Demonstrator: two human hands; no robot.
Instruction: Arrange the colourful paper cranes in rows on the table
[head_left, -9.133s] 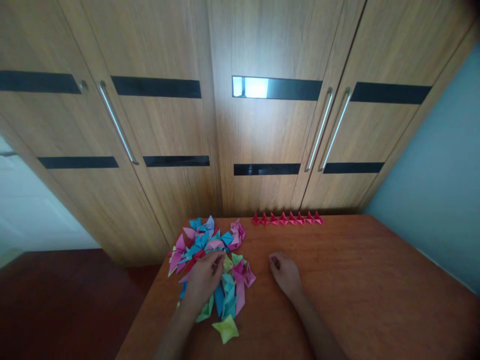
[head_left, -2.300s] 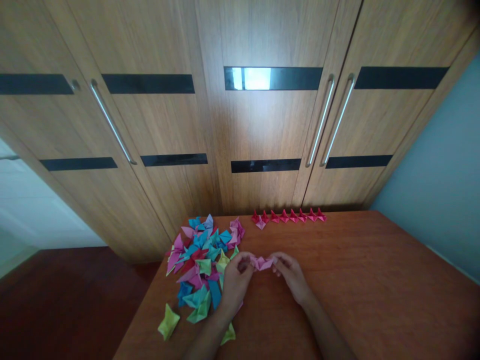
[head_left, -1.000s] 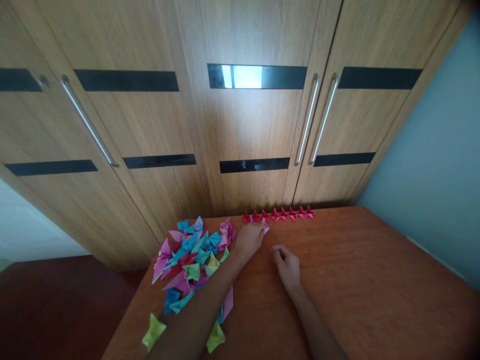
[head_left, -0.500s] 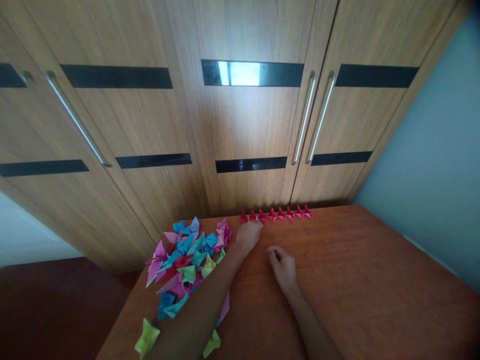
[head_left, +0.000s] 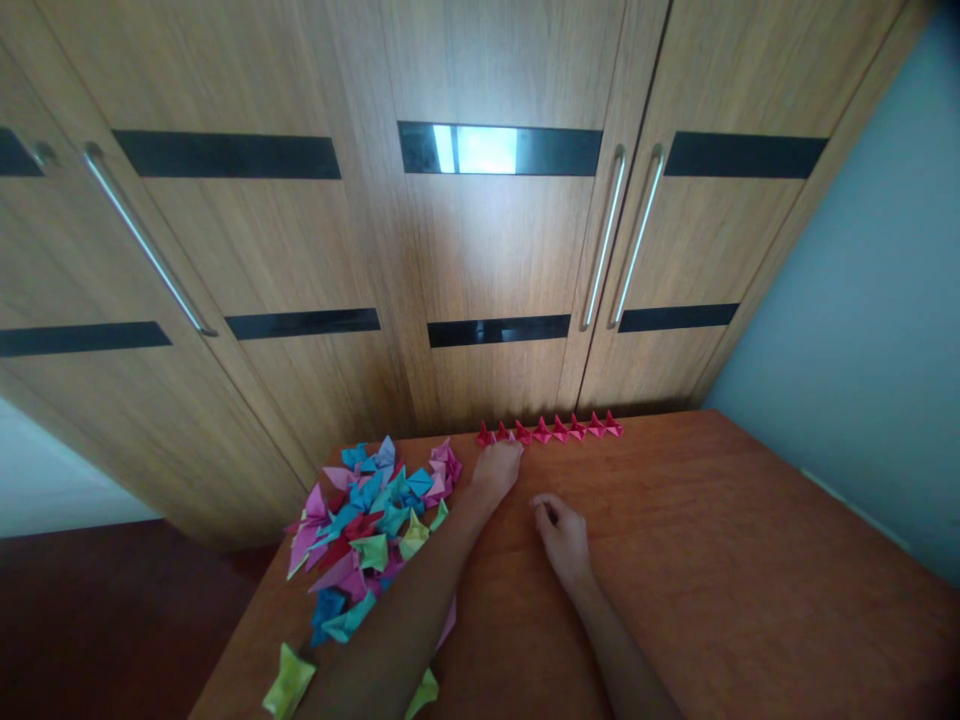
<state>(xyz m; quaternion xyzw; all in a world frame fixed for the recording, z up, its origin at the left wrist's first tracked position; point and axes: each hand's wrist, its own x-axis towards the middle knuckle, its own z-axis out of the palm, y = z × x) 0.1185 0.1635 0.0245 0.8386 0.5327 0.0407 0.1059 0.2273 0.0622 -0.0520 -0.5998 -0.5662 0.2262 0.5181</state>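
A row of small red origami cranes [head_left: 559,429] stands along the far edge of the wooden table. My left hand [head_left: 495,470] reaches to just before the row's left end. Its fingers are closed on a pink origami crane [head_left: 513,438], mostly covered by the hand. My right hand [head_left: 562,532] hovers over or rests on the tabletop nearer to me, thumb and fingertips pressed together in a loose ring, with nothing visible in them. Under and left of my left forearm lies a heap of origami cranes [head_left: 367,495] in pink, blue, turquoise, red and green.
The table [head_left: 697,560] reaches back to a wooden wardrobe [head_left: 495,250] with long metal handles [head_left: 639,235]. A pale blue wall [head_left: 847,330] runs along the right side. One yellow-green crane [head_left: 289,682] lies near the table's left edge.
The view has shifted very slightly. Both hands keep nearly the same place and the same closed shape, and the cranes stay where they were.
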